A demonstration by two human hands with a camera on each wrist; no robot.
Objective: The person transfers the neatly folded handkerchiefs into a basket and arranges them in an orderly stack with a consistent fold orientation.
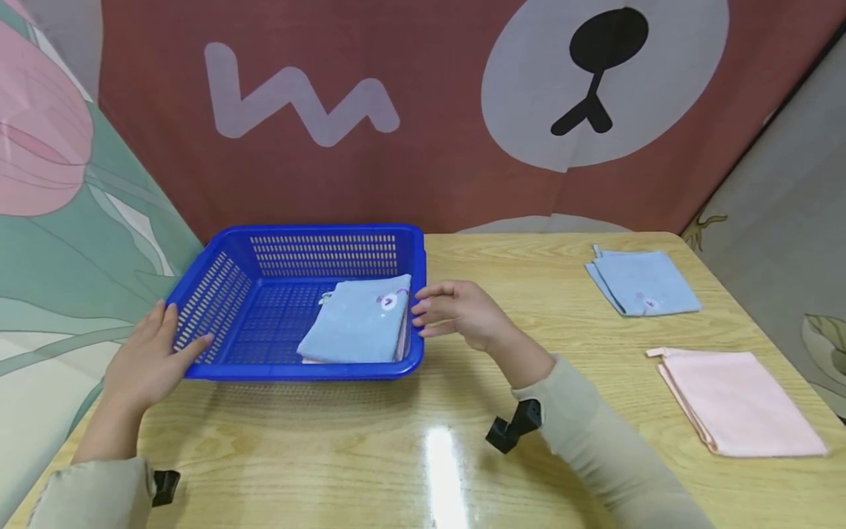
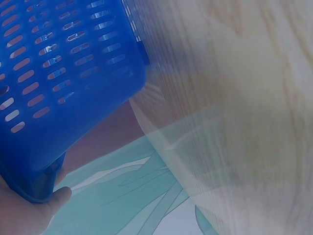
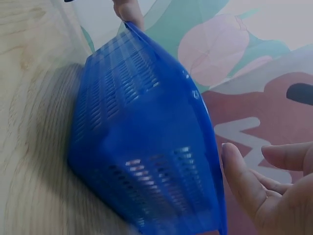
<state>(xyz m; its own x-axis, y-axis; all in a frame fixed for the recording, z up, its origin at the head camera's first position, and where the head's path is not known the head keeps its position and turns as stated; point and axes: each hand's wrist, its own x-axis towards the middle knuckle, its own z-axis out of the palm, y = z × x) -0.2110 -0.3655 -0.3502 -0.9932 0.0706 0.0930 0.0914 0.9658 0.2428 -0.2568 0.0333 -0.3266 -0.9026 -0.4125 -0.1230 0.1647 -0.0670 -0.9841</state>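
Observation:
A blue plastic basket (image 1: 291, 372) with slotted walls is at the left-centre of the wooden table. My left hand (image 1: 142, 360) holds its left rim near the front corner, thumb over the edge; the left wrist view shows the rim between thumb and fingers. Beside the right rim is my right hand (image 1: 456, 312), fingers loosely bent. In the right wrist view its fingertips (image 3: 230, 154) are very near the rim; whether they touch it is unclear. Inside the basket, at the right, lies a folded light blue towel (image 1: 360, 323) with a bear face, over pinkish cloth mostly hidden.
On the right of the table (image 1: 529, 485) lie a folded light blue towel (image 1: 651, 283) at the back and a folded pink towel (image 1: 747, 404) nearer the front. Behind the table hangs a brown printed curtain (image 1: 423, 176). Floral fabric (image 1: 46, 294) borders the left side.

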